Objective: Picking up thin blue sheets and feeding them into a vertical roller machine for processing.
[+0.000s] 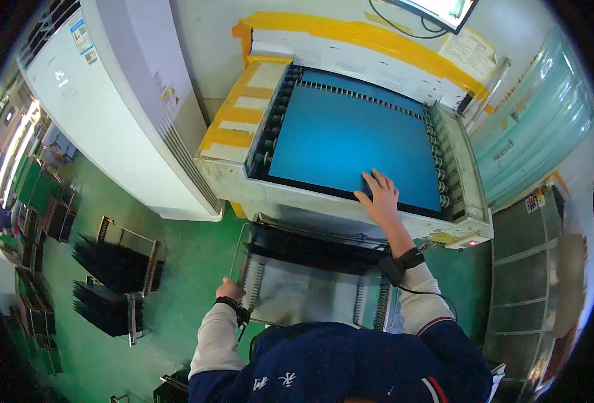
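A large flat blue panel [350, 138] lies on the roller bed of a conveyor machine [243, 164] in front of me. My right hand [380, 195] reaches over the machine's near edge. Its fingers are spread on or just above the panel's near edge; actual contact is hard to tell. Below, close to my body, stands a metal rack [297, 292] with slotted, spring-like sides and a row of dark thin panels [310, 248] along its far part. At the rack's left side, my left hand [230, 290] is closed around its frame.
A tall white air conditioner [102, 101] stands left of the machine. More racks of dark panels [112, 282] sit on the green floor at left. A screen [438, 10] hangs above. Clear plastic sheeting [532, 121] and a metal cabinet [522, 269] are at right.
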Demonstrator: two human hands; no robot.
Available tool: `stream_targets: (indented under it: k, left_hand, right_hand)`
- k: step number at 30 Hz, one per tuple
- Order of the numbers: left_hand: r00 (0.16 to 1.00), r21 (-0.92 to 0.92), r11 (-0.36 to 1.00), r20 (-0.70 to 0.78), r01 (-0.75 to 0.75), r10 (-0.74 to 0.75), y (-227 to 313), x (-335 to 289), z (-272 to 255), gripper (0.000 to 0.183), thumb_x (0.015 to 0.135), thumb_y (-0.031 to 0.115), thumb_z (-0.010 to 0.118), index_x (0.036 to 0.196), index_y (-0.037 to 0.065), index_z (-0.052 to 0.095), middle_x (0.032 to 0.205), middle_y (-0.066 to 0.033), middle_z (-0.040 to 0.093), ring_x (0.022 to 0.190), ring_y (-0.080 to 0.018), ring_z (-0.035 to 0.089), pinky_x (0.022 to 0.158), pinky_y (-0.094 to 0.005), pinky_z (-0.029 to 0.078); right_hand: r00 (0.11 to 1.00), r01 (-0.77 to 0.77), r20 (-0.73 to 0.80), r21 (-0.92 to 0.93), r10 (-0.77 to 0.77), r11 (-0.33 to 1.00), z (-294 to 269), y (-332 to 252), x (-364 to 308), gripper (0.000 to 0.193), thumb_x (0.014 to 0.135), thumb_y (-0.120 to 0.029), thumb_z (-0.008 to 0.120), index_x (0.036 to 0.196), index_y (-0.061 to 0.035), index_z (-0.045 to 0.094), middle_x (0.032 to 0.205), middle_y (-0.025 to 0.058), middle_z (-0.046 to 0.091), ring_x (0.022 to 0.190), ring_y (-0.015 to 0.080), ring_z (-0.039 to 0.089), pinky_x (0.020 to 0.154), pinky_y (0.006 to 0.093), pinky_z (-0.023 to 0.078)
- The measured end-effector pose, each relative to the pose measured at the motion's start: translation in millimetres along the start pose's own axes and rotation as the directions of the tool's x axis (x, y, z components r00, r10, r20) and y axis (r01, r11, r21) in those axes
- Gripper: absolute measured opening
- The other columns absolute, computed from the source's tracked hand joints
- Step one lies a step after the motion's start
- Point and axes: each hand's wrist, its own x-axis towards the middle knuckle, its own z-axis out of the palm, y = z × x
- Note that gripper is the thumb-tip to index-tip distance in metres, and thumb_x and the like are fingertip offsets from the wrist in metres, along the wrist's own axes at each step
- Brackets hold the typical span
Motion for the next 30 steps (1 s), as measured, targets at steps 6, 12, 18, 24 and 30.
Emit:
stream_targets:
  k: [6,12,18,24,30]
  left_hand:
    - [1.0,0.052,0.998,0.0,-0.027,0.027,2,-5,-4,0.065,0.068,0.031,0.073,0.114,-0.004,0.043,0.095,-0.0207,0.066,0.091,-0.0342,0.066,0.079,-0.04,0.054]
    - [0.997,0.12,0.991,-0.021,-0.067,0.07,-3,4,4,0.075,0.065,0.038,0.078,0.116,-0.005,0.043,0.097,-0.0182,0.067,0.091,-0.0315,0.067,0.079,-0.0381,0.054]
    - [0.997,0.026,0.996,0.002,-0.08,0.08,-8,9,7,0.067,0.066,0.032,0.077,0.113,-0.003,0.044,0.097,-0.0188,0.067,0.093,-0.0332,0.066,0.079,-0.0409,0.054]
    - [0.996,-0.018,0.996,-0.029,-0.082,0.081,-6,3,3,0.058,0.067,0.028,0.075,0.107,-0.002,0.045,0.09,-0.0192,0.067,0.087,-0.0341,0.067,0.076,-0.0411,0.054]
    - [0.996,-0.208,0.976,0.047,-0.069,0.08,-21,30,20,0.056,0.068,0.027,0.071,0.109,-0.002,0.045,0.088,-0.0182,0.067,0.086,-0.0324,0.068,0.076,-0.0395,0.054]
  right_hand:
    - [1.0,-0.014,0.011,-0.002,0.014,1.0,3,5,3,0.055,0.08,-0.043,0.065,0.128,-0.0181,0.054,0.139,0.0128,0.043,0.127,0.0363,0.038,0.102,0.0523,0.029]
    - [1.0,0.023,0.01,-0.007,-0.023,1.0,1,5,7,0.053,0.081,-0.042,0.064,0.126,-0.016,0.054,0.136,0.0132,0.045,0.123,0.0366,0.041,0.098,0.0535,0.033]
    - [0.984,0.173,-0.067,0.195,-0.163,0.965,-9,-20,-34,0.039,0.083,-0.029,0.064,0.117,-0.0086,0.059,0.12,0.0148,0.058,0.109,0.0356,0.052,0.092,0.0447,0.041]
    - [0.987,0.101,0.056,0.499,-0.149,0.861,-24,-69,-115,0.029,0.082,-0.018,0.066,0.108,-0.0049,0.062,0.107,0.0153,0.063,0.102,0.0331,0.056,0.089,0.0394,0.044]
    - [0.959,0.016,0.235,0.517,-0.16,0.856,-33,-91,-174,0.027,0.083,-0.015,0.064,0.107,-0.0041,0.063,0.103,0.0145,0.064,0.097,0.0317,0.058,0.085,0.0389,0.046]
